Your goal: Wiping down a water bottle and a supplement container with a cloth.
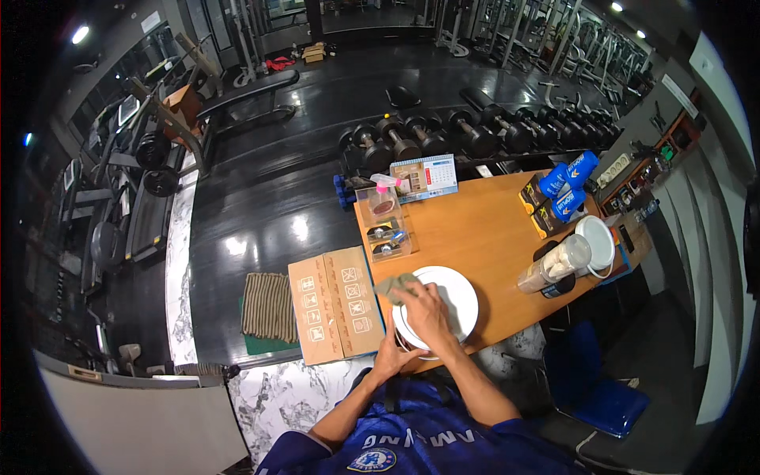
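A white round plastic bucket with its lid on (461, 294) stands near the front left edge of the wooden table (469, 219). Over the lid's left part reaches my right hand (424, 312), holding a folded greenish-brown cloth (393, 287) at the rim. My left hand (393, 355) grips the bucket's near left side, low by its thin handle; part of its fingers is hidden behind the bucket.
A cardboard box (338, 303) adjoins the table's left side. Behind the bucket are a clear container (386, 231) and a desk calendar (424, 178). Clear jars (555, 264), another white bucket (595, 242) and blue shaker bottles (568, 203) stand right. A blue chair (599, 386) is beside the table.
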Motion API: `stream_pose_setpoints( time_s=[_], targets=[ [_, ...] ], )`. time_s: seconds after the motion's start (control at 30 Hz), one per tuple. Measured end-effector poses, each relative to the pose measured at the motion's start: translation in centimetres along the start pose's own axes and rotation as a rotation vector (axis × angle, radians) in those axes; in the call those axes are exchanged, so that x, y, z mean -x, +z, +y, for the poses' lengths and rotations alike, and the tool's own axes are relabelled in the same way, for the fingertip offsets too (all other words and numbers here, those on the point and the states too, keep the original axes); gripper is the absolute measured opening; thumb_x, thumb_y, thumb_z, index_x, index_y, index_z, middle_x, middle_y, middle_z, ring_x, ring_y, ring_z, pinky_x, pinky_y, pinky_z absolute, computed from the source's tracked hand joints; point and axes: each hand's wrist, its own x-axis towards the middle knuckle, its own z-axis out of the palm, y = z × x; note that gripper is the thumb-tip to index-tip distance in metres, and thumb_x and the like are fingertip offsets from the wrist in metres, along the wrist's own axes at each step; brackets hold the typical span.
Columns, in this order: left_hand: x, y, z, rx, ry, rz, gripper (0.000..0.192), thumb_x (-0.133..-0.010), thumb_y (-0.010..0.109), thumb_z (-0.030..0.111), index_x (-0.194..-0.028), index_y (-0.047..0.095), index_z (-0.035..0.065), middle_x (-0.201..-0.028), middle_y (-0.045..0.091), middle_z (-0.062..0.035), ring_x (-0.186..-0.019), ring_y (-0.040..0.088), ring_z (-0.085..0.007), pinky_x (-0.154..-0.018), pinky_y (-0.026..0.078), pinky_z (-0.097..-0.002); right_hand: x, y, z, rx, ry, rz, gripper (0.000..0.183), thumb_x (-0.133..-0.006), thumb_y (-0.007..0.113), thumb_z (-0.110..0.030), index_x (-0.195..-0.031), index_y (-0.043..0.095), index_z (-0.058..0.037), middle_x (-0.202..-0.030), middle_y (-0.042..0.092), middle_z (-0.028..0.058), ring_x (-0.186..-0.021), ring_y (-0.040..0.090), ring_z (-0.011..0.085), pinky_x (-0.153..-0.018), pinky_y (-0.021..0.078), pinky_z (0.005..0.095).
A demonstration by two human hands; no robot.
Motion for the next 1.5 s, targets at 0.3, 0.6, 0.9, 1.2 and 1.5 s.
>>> stream_pose_setpoints(
  time_s=[0.3,0.6,0.9,1.2,1.5],
  targets=[
    [0.5,0.2,-3.0,-0.087,0.066,-0.05,0.087,-0.078,0.074,0.011,-0.143,0.018,-0.0021,-0.092,0.063,-0.0115,-0.077,0.061,-0.0207,-0.069,0.051,-0.0337,6.9,-4.1,-0.8,-0.033,-0.112,-0.24,0.042,-0.074,0.059,0.0,-0.111,0.07,-0.0189,-0.122,0.061,0.0027,-0.102,0.053,0.0306,-0.091,0.0471,0.0419],
    [0.6,-0.3,-1.6,-0.103,-0.111,-0.079,0.107,-0.077,0.074,0.006,-0.15,-0.004,0.0018,-0.098,0.062,-0.0107,-0.078,0.058,-0.0146,-0.066,0.048,-0.0273,11.2,-8.9,2.4,0.117,-0.075,-0.317,0.04,-0.077,0.057,0.001,-0.109,0.071,-0.0206,-0.126,0.057,-0.0006,-0.113,0.048,0.0278,-0.097,0.0404,0.0407],
    [0.6,-0.2,-1.4,-0.063,-0.111,-0.038,0.121,-0.068,0.087,0.023,-0.15,0.001,-0.0001,-0.103,0.058,-0.0137,-0.088,0.056,-0.021,-0.08,0.049,-0.0314,12.7,-9.4,6.2,0.142,0.07,-0.031,0.035,-0.077,0.055,0.005,-0.103,0.071,-0.0127,-0.12,0.061,0.0036,-0.106,0.052,0.0293,-0.092,0.0442,0.0401],
    [-0.4,-0.5,4.2,-0.988,0.581,-0.293,0.067,-0.082,0.066,0.032,-0.142,0.039,0.0181,-0.147,0.035,-0.0179,-0.137,0.031,-0.0375,-0.109,0.027,-0.0556,14.4,-6.1,8.8,-0.618,0.712,0.391,0.031,-0.098,0.04,-0.002,-0.125,0.054,0.0034,-0.118,0.061,0.0139,-0.111,0.056,0.0228,-0.095,0.0404,0.0316],
    [-6.3,-2.2,5.7,-0.928,0.623,-0.169,0.059,-0.078,0.072,0.031,-0.132,0.053,0.0139,-0.131,0.056,-0.0118,-0.118,0.053,-0.0322,-0.097,0.038,-0.0505,14.6,-4.8,7.7,-0.94,0.727,0.547,0.032,-0.099,0.042,-0.005,-0.128,0.051,0.0028,-0.124,0.058,0.0103,-0.113,0.053,0.0189,-0.099,0.0379,0.03]
  ],
)
